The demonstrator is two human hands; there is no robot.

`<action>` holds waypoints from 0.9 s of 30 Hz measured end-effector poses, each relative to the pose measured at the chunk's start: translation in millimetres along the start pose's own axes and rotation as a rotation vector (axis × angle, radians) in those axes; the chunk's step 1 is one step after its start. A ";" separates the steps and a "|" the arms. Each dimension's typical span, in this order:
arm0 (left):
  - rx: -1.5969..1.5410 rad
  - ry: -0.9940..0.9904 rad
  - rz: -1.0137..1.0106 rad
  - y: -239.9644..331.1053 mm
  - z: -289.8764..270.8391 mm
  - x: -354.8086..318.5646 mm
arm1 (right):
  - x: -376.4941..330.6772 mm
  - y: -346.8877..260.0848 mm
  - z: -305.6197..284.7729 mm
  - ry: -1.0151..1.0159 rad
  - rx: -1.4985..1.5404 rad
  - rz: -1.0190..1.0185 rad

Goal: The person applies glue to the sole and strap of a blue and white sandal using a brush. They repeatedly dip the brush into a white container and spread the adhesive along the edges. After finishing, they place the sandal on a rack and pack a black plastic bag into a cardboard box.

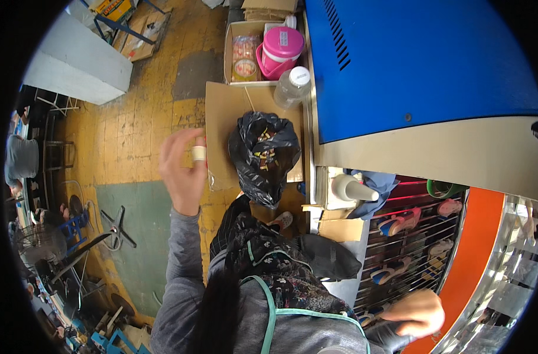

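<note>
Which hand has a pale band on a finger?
The left hand, left of the black plastic bag: a cream band shows on one finger. The blurred right hand, beside the orange panel, shows none.

Left of the black bag [243,154] and apart from it, the left hand [183,171] shows blurred, partly bent fingers, its grey-sleeved forearm [183,251] stretched forward. The right hand [419,312], well beyond the bag's lower right, appears curled.
</note>
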State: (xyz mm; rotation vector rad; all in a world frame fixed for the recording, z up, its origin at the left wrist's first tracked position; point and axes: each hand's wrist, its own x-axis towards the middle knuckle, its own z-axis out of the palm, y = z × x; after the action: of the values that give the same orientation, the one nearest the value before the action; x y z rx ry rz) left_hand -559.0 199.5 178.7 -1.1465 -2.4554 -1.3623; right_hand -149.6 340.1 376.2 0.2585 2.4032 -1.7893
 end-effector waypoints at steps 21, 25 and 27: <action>0.056 -0.504 -0.131 -29.4 88.5 -31.5 | 350.5 260.9 36.1 0.944 -0.397 0.370; 0.016 -0.615 -0.128 -23.1 84.2 -42.1 | 356.3 316.9 52.6 0.655 -0.177 0.220; 0.009 -0.646 -0.133 -21.5 80.0 -50.8 | 351.3 348.1 58.6 0.531 -0.127 0.364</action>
State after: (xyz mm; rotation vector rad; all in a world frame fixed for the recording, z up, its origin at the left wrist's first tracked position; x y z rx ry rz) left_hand -517.1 225.6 95.1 -1.6579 -3.0025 -1.1311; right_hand -416.9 401.6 -39.4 1.2013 2.5485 -1.5330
